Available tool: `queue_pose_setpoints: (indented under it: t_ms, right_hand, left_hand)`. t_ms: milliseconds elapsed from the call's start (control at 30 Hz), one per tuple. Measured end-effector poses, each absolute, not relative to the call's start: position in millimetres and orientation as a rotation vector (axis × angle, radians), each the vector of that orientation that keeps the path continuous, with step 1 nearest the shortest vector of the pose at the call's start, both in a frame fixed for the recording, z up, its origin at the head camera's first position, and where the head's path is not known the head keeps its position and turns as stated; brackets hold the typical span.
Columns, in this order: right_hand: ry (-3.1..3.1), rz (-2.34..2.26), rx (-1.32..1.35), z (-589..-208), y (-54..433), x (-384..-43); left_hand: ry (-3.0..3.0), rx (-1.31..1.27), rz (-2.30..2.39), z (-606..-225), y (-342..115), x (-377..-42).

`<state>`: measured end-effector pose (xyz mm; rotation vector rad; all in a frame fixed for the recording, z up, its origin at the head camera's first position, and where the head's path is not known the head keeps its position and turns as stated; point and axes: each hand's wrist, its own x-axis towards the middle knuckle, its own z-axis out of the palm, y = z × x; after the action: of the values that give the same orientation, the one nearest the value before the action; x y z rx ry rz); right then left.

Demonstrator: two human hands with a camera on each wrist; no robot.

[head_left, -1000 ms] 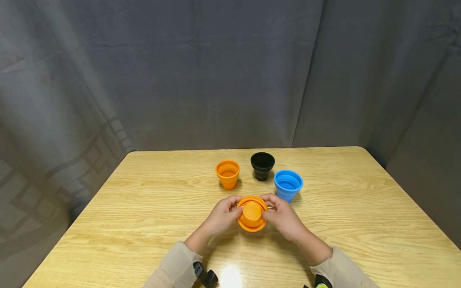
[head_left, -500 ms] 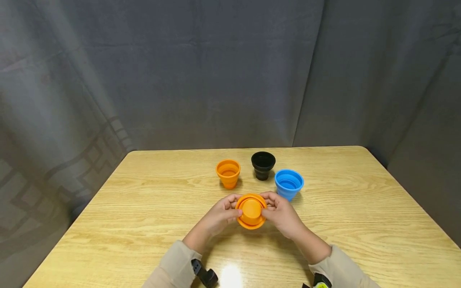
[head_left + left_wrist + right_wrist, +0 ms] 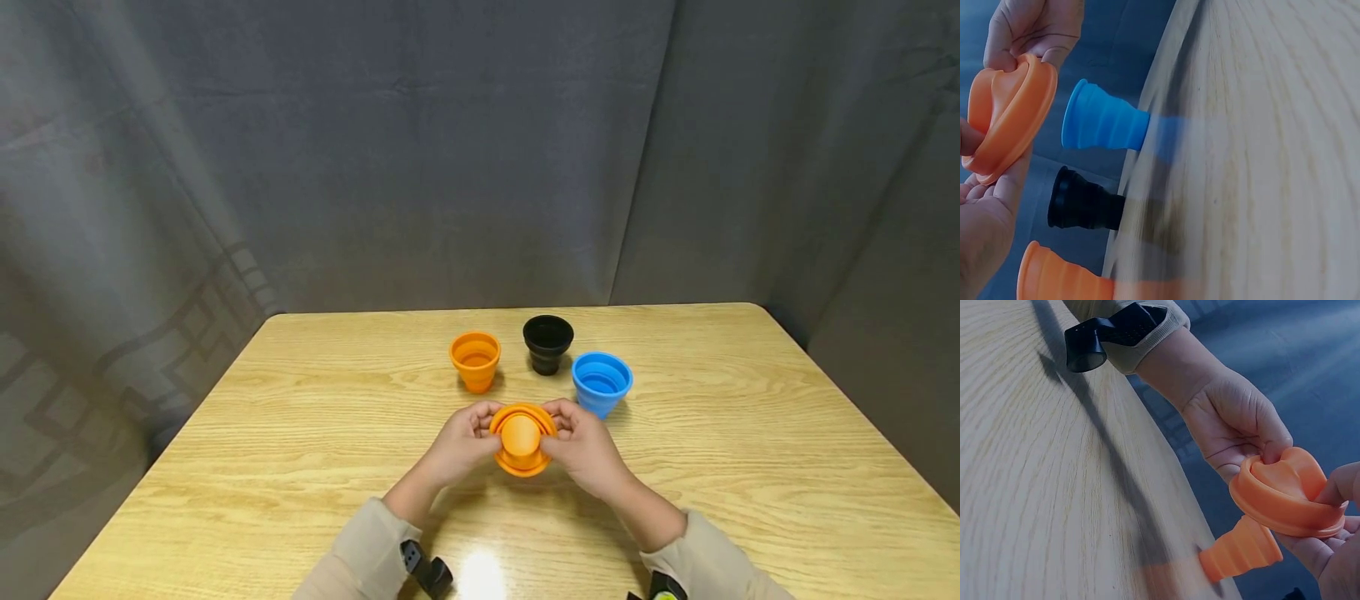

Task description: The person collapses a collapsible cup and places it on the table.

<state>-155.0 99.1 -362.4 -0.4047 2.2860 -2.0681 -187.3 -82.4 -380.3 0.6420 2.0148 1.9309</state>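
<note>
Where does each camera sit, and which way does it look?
Head: on the head, looking forward and down at the table; left hand, right hand and both sleeves show.
Left wrist: on that wrist, looking past the held orange cup at the blue cup, black cup and standing orange cup; both hands partly show.
Right wrist: on that wrist, looking across the held orange cup at the left hand; part of the right hand shows.
Both wrist views share the held orange cup and standing orange cup.
</note>
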Motion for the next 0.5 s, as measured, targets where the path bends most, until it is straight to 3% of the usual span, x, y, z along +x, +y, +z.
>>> queue_pose_setpoints:
  t_ms: [500]
  right_hand:
    - [2.37, -1.966, -0.325, -358.2, 101.0, -154.1]
  left_hand:
    - [2.009, 0.687, 1.897, -377.5, -85.9, -186.8]
